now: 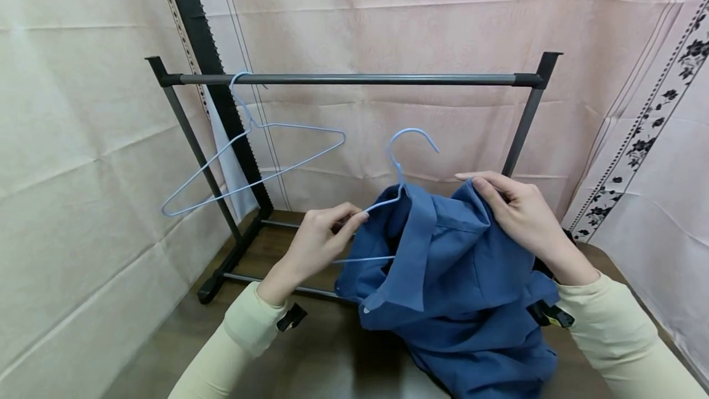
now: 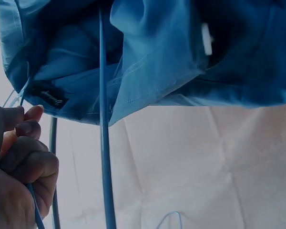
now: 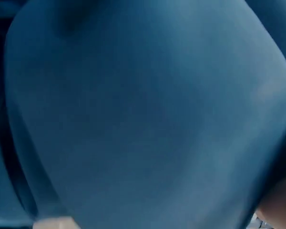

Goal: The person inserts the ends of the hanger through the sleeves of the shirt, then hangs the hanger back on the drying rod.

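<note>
A blue collared shirt (image 1: pixel 471 276) hangs bunched in front of me, partly on a light-blue wire hanger (image 1: pixel 399 172). The hanger's hook rises out of the collar, and its right arm is hidden inside the cloth. My left hand (image 1: pixel 324 240) pinches the hanger's left shoulder wire, outside the shirt's neck opening. In the left wrist view, the hanger's lower bar (image 2: pixel 105 143) runs into the shirt past a dark label (image 2: pixel 50 95). My right hand (image 1: pixel 520 217) grips the shirt's shoulder, thumb in front. Blue fabric (image 3: pixel 148 114) fills most of the right wrist view.
Behind the shirt stands a dark metal clothes rack (image 1: pixel 360 79) on a brown tabletop (image 1: pixel 183 343). A second light-blue wire hanger (image 1: pixel 301 125) hangs bare from the rail's left part. Pale curtains (image 1: pixel 443 29) surround the table.
</note>
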### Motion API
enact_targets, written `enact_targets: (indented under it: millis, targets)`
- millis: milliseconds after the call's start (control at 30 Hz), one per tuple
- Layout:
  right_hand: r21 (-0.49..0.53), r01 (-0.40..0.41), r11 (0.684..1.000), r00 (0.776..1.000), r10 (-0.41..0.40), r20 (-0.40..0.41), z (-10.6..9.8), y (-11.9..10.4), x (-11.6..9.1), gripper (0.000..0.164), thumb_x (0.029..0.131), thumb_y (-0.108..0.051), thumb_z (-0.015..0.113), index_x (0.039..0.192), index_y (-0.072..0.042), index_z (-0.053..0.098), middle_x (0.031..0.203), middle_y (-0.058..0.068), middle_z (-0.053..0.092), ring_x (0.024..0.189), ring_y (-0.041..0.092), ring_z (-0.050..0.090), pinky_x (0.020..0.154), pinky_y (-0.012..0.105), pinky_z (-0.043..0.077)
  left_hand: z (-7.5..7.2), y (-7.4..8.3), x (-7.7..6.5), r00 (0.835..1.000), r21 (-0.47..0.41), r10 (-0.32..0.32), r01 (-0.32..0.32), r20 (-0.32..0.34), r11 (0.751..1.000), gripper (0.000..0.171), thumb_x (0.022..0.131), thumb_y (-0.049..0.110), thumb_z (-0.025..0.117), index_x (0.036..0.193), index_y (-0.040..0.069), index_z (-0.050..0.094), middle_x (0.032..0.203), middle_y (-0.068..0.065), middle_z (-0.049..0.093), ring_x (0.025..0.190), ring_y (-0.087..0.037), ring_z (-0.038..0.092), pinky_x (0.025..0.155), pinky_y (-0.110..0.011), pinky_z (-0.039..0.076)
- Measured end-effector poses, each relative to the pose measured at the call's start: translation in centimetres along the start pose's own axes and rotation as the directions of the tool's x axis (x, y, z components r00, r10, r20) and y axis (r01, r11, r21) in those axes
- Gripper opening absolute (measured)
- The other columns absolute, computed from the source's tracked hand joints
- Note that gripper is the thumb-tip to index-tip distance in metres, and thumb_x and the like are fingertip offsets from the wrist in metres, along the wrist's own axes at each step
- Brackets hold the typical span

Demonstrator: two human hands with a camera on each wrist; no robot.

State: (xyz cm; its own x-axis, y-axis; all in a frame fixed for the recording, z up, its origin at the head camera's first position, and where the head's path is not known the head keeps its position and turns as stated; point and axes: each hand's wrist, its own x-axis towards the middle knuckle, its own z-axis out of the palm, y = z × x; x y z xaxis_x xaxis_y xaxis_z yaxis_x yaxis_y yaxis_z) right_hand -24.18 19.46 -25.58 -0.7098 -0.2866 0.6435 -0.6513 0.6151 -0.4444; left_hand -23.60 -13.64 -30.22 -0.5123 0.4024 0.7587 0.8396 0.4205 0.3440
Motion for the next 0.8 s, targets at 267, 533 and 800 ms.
enact_targets:
  millis: [267, 533, 800]
  targets:
    - [0.049, -0.038, 0.998, 0.994, 0.033, 0.101, 1.2, -2.5, -0.3, 0.027, 0.099, -0.035, 0.044, 0.121, -0.040, 0.059, 0.119, -0.014, 0.058, 0.107, 0.003, 0.053, 0.088, 0.028, 0.040, 0.4, 1.1, 0.9, 0.998, -0.016, -0.030, 0.031, 0.059, 0.999, 0.025, 0.097, 0.029, 0.051, 0.090, 0.011, 0.067, 0.059, 0.009, 0.044, 0.047, -0.003, 0.039, 0.044, -0.022, 0.033]
    - [0.061, -0.065, 0.996, 0.989, 0.056, 0.136, 2.0, -3.2, -0.4, 0.028, 0.096, -0.037, 0.050, 0.123, -0.036, 0.059, 0.122, -0.007, 0.058, 0.110, 0.015, 0.054, 0.089, 0.042, 0.041, 1.1, 1.8, 1.7, 0.996, -0.016, 0.003, -0.001, 0.084, 1.000, 0.024, 0.097, 0.027, 0.051, 0.089, 0.011, 0.067, 0.059, 0.011, 0.043, 0.047, -0.002, 0.038, 0.044, -0.022, 0.033]
    - [0.031, -0.105, 0.994, 0.981, 0.099, 0.168, 2.4, -3.7, -0.5, 0.038, 0.088, -0.045, 0.060, 0.123, -0.031, 0.059, 0.119, -0.001, 0.061, 0.101, 0.019, 0.058, 0.085, 0.045, 0.043, 1.7, 2.1, 1.8, 0.993, 0.008, 0.016, -0.017, 0.118, 1.000, 0.025, 0.098, 0.027, 0.050, 0.088, 0.011, 0.066, 0.058, 0.010, 0.043, 0.046, -0.002, 0.036, 0.043, -0.021, 0.031]
